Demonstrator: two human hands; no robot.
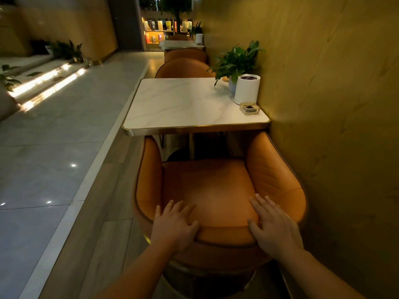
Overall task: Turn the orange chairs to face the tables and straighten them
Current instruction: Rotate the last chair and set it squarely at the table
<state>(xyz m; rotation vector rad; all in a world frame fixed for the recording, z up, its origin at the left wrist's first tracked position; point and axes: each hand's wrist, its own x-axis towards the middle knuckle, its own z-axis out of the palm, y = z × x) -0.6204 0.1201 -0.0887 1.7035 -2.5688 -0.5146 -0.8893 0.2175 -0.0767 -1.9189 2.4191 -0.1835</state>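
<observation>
An orange leather tub chair stands right below me, its open front toward a white marble table with a gold rim. The armrests reach just under the table's near edge. My left hand grips the top of the chair's backrest on the left, fingers draped over its inner side. My right hand grips the same backrest on the right. Beyond the table another orange chair shows its rounded back, and a third orange chair stands behind that one.
A potted plant, a white cylinder bin and a small glass ashtray sit on the table's right side. A yellow wall runs close along the right. A tiled aisle lies to the left. A second table stands farther back.
</observation>
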